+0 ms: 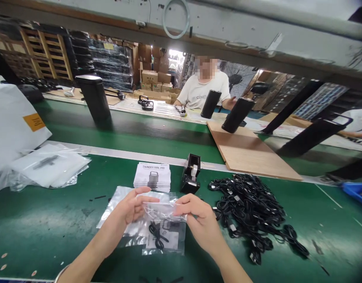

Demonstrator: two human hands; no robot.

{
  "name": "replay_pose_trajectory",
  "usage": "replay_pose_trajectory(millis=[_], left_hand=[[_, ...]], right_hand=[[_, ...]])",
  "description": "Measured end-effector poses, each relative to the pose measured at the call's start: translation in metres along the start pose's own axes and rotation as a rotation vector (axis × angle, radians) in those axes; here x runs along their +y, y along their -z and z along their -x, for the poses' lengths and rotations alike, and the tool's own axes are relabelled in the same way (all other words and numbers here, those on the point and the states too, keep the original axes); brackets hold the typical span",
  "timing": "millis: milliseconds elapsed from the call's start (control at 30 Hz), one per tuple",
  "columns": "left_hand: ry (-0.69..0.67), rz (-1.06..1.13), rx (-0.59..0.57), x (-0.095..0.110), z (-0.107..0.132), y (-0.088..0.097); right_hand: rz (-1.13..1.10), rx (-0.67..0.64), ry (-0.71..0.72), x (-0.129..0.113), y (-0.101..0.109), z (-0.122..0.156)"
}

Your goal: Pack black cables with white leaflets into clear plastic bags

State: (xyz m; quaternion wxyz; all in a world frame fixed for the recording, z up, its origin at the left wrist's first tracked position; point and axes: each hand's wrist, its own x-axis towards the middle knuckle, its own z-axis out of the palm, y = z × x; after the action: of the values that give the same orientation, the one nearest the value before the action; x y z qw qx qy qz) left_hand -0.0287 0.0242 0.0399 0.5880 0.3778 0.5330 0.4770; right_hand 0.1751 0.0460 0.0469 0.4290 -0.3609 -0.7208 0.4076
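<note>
A clear plastic bag (pixel 163 211) hangs from my right hand (pixel 198 218), whose thumb and fingers pinch its upper right edge. Inside lie a coiled black cable (pixel 159 236) and a printed paper. My left hand (pixel 129 210) is at the bag's upper left edge, its fingers stretched out and apart; whether they touch the film is hard to make out. Beneath and behind the left hand are flat clear bags (pixel 117 196). Just beyond my hands sits a stack of printed leaflets (pixel 152 177), with a black tape dispenser (pixel 191 173) to its right.
A heap of black cables (pixel 248 208) covers the right side of the green table. More filled bags (pixel 51 165) and a large white sack (pixel 15 122) lie left. Across are a wooden board (pixel 254 151), black cylinders (pixel 237 114) and a seated person (pixel 204 86). A beam crosses overhead.
</note>
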Motion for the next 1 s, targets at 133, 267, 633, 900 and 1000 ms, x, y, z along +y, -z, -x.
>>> replay_pose_trajectory(millis=[133,267,633,900,1000], left_hand=[[0.056,-0.144,-0.106,-0.010,0.000,-0.010],[-0.040,-0.254,-0.044,-0.012,0.005,-0.020],[-0.100,-0.282,0.063,-0.010,0.003,-0.021],[-0.105,-0.255,0.130,-0.011,0.000,-0.024],[-0.089,-0.288,0.098,-0.009,0.004,-0.027]], right_hand=[[0.010,-0.021,0.007,0.003,0.001,0.001],[0.190,0.360,-0.171,0.011,0.018,-0.010],[0.043,0.487,-0.454,0.033,0.014,-0.036],[0.277,0.443,-0.449,0.021,-0.001,0.002],[0.083,0.252,-0.459,0.001,-0.012,0.006]])
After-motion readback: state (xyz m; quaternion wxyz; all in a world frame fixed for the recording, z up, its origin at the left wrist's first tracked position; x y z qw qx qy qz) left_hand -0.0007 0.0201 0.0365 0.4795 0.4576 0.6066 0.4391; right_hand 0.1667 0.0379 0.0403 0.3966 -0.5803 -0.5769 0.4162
